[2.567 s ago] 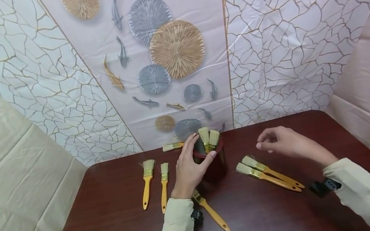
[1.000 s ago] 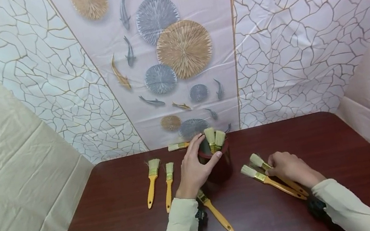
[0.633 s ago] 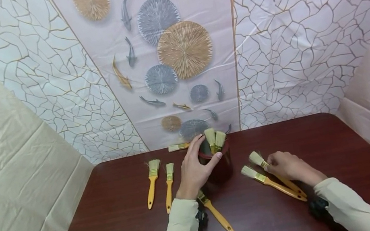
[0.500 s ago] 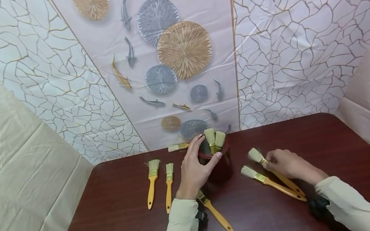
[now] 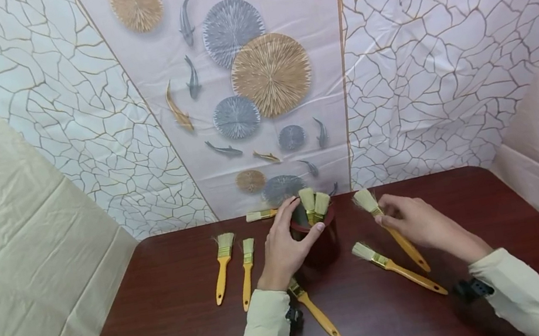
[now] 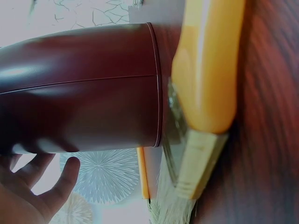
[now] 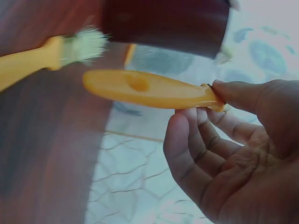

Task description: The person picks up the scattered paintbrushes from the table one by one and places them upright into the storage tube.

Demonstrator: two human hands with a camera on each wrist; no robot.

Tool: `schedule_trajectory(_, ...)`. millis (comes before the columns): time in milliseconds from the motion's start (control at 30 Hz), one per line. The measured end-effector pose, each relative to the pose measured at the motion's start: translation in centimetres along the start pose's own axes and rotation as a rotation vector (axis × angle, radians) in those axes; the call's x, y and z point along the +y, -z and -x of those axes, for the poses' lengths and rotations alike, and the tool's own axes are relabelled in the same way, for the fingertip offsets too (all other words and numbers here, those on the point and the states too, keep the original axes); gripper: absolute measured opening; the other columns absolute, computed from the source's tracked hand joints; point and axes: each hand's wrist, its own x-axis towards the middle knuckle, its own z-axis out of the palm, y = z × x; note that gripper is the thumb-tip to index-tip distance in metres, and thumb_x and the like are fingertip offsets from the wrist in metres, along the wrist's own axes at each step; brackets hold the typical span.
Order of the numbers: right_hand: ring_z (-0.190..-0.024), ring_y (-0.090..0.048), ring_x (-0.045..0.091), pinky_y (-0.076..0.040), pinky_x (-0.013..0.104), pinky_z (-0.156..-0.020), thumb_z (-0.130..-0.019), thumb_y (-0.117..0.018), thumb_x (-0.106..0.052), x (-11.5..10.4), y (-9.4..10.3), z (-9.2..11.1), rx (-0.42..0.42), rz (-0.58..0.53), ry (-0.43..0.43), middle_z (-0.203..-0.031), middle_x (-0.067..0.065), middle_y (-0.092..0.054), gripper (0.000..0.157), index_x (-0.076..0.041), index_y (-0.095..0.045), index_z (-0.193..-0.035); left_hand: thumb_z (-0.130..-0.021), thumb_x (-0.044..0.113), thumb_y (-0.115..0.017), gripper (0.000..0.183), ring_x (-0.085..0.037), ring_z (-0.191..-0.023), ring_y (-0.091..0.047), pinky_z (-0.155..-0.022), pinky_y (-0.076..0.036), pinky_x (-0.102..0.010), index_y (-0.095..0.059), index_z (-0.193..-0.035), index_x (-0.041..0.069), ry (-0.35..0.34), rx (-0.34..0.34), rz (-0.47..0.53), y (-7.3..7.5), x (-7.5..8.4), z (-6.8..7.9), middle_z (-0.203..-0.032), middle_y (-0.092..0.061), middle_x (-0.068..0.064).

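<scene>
My left hand [image 5: 286, 251] holds a dark red round cup [image 5: 321, 248], thumb and fingers spread around its upper side. Two paintbrushes [image 5: 308, 200] stand in the cup, pale bristles up. My right hand [image 5: 420, 220] pinches another paintbrush [image 5: 407, 246] near its metal band, lifted above the table with bristles pointing away and up. In the right wrist view its yellow handle [image 7: 149, 88] lies between thumb and fingers. Below it, one paintbrush [image 5: 407, 274] lies on the table. The left wrist view shows the cup's smooth wall [image 6: 93, 93] close up.
Two paintbrushes lie left of the cup, a wide one [image 5: 224, 276] and a narrower one [image 5: 247, 276]. Another paintbrush [image 5: 318, 315] lies by my left wrist, and one [image 5: 260, 215] at the back edge of the dark table [image 5: 168, 327]. Patterned cloth walls [image 5: 269, 73] enclose it.
My right hand came down to the two brushes at right, took hold of the farther one and raised it off the table toward the back. The left hand stays at the cup.
</scene>
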Motion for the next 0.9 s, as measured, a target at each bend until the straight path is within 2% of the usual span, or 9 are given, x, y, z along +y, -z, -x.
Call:
schedule_trajectory(133, -0.080, -0.065, 0.016, -0.051, 0.040, -0.072, -0.104, -0.069, -0.019, -1.9, 1.1, -0.3, 0.050, -0.017, 0.019, -0.094, 0.002, -0.075, 0.015, -0.006, -0.066, -0.111, -0.092, 0.074, -0.065, 0.079, -0.028, -0.147, -0.049, -0.109, -0.046, -0.063, -0.047, -0.159, 0.035, -0.005, 0.006, -0.002, 0.0, -0.1, 0.0, -0.167, -0.041, 0.001)
schedule_trajectory(333, -0.076, -0.060, 0.017, -0.047, 0.037, -0.069, -0.105, -0.068, -0.019, -4.4, 2.4, -0.6, 0.106, -0.008, 0.037, -0.095, 0.004, -0.073, 0.015, -0.007, -0.066, -0.113, -0.092, 0.075, -0.064, 0.080, -0.027, -0.146, -0.050, -0.108, -0.047, -0.062, -0.046, -0.159, 0.036, -0.003, 0.008, -0.013, -0.1, -0.2, 0.1, -0.167, -0.039, 0.007)
schedule_trajectory(600, -0.085, -0.069, 0.020, -0.052, 0.038, -0.071, -0.105, -0.067, -0.019, -7.1, 3.4, -1.6, 0.178, -0.051, 0.089, -0.095, 0.004, -0.074, 0.012, -0.010, -0.064, -0.112, -0.092, 0.075, -0.064, 0.079, -0.026, -0.148, -0.048, -0.109, -0.046, -0.062, -0.046, -0.159, 0.036, 0.010, 0.003, -0.005, -0.2, -0.1, 0.0, -0.168, -0.038, 0.008)
schedule_trajectory(767, -0.085, -0.069, 0.023, -0.054, 0.037, -0.067, -0.105, -0.065, -0.017, -8.6, 4.2, -2.4, 0.208, -0.089, 0.102, -0.100, 0.009, -0.071, 0.015, -0.008, -0.060, -0.116, -0.092, 0.075, -0.064, 0.080, -0.027, -0.147, -0.049, -0.109, -0.046, -0.062, -0.047, -0.159, 0.035, 0.013, -0.002, 0.001, -0.2, 0.0, 0.1, -0.168, -0.040, 0.004)
schedule_trajectory(900, -0.081, -0.070, 0.023, -0.055, 0.035, -0.063, -0.104, -0.065, -0.013, -9.8, 4.7, -3.3, 0.240, -0.113, 0.123, -0.100, 0.012, -0.068, 0.015, -0.005, -0.057, -0.114, -0.091, 0.077, -0.063, 0.081, -0.026, -0.147, -0.049, -0.109, -0.046, -0.061, -0.047, -0.159, 0.036, 0.020, -0.008, -0.002, -0.1, 0.1, 0.1, -0.167, -0.039, 0.009)
